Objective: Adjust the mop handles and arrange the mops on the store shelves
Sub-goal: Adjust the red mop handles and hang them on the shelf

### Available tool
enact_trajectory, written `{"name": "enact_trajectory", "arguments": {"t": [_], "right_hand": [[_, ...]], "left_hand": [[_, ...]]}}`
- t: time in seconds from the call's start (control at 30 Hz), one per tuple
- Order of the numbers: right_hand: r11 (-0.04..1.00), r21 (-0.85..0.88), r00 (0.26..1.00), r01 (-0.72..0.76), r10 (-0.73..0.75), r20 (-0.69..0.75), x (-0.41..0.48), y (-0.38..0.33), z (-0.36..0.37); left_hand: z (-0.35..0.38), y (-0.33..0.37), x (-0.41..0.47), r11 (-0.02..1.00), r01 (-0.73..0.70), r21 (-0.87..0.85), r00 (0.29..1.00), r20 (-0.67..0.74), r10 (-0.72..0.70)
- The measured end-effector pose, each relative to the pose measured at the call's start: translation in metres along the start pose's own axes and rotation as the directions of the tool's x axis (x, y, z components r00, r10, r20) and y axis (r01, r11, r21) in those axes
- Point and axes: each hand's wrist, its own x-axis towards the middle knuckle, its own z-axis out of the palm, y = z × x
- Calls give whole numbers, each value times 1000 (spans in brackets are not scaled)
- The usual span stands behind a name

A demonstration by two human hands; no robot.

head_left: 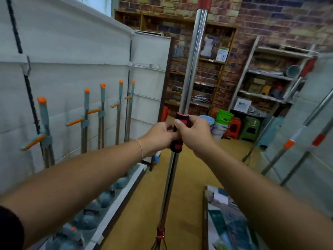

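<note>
Mop pole [196,56] upright mid-aisle, chrome, red cap on top. Hands together on the red-black collar [177,147] at the pole's joint: left hand [159,134] gripping it from the left, right hand [195,135] wrapped round it, thumb on front. Grey mops [102,112] with orange caps in a row on the left shelf [111,210]. More poles [288,144] lean on the right. Buckets [224,117] at the back
</note>
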Motion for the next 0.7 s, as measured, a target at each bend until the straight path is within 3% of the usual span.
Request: {"name": "enact_trajectory", "arguments": {"t": [0.4,0.7], "right_hand": [[993,-85,981,-87,70,-183,100,27,13],[988,-65,961,-142,122,-250,156,63,26]], "left_hand": [[-19,-8,128,999,-29,-15,966,258,32],[-23,-29,196,998,-69,5,948,311,64]]}}
